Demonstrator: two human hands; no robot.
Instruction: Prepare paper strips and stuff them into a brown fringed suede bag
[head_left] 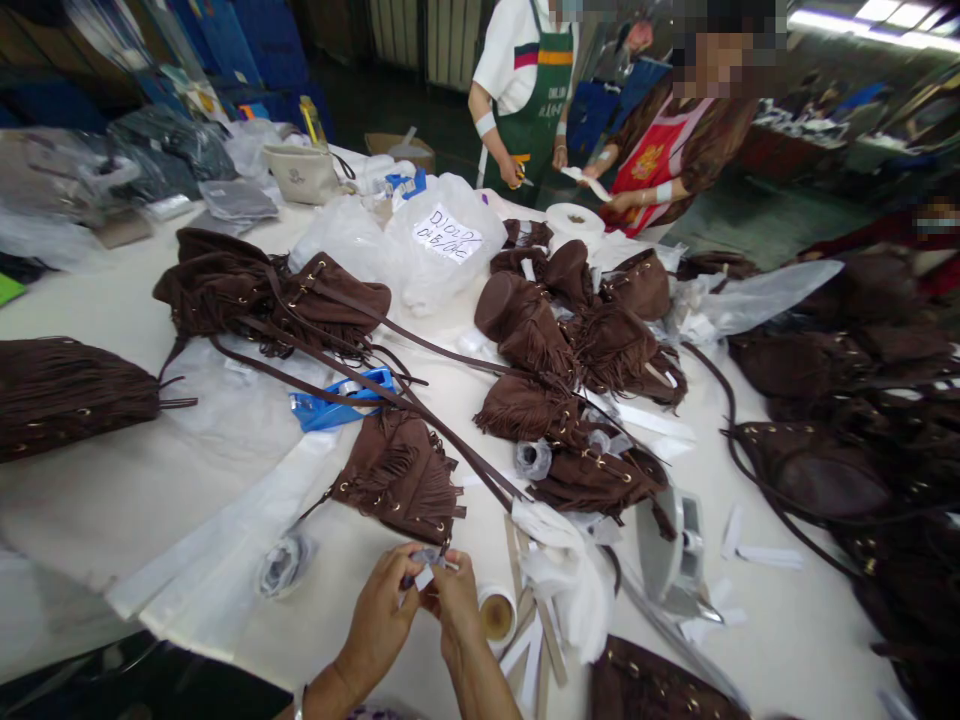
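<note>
My left hand and right hand pinch 1 small wrapped piece between closed fingertips, just below the fringed bag. I should keep both grips snug and peel slowly, clear of the tape roll to my right.

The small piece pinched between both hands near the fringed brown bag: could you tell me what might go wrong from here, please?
1. The left hand and right hand pinch a small pale piece at the fingertips; it could slip.
2. The tape roll sits just beside the right hand and may get knocked.
3. The long brown strap trails across the fringed bag and could snag.
</note>
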